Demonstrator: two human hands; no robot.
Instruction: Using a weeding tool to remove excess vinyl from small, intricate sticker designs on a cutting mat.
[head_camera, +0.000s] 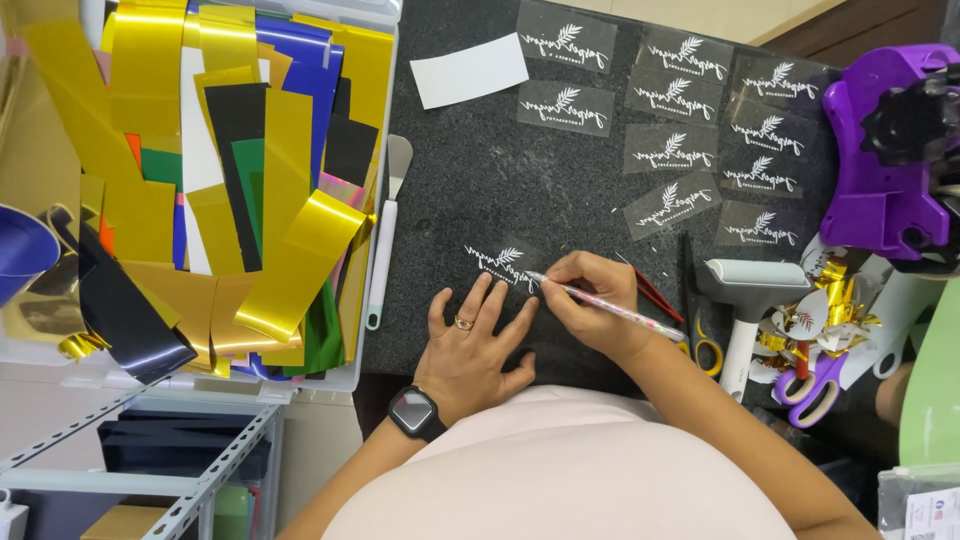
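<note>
1. Left hand (470, 345): fingers spread flat on dark mat (480, 190), fingertips pinning clear decal sheet (500, 260) with white script.
2. Right hand (590, 300): fingers pinched on pen-shaped tool (610, 305), tip touching that sheet.
3. Beyond the fingers: finished clear decals (670, 150) in rows, one blank white rectangle (468, 70).

Bright, even light falls from above. The shiny gold foil strips (290, 160) throw hard glare, while the dark speckled stone surface (470, 180) shows only soft, faint shadows. Focus is sharp at the centre; the corners are slightly stretched and softer.
</note>
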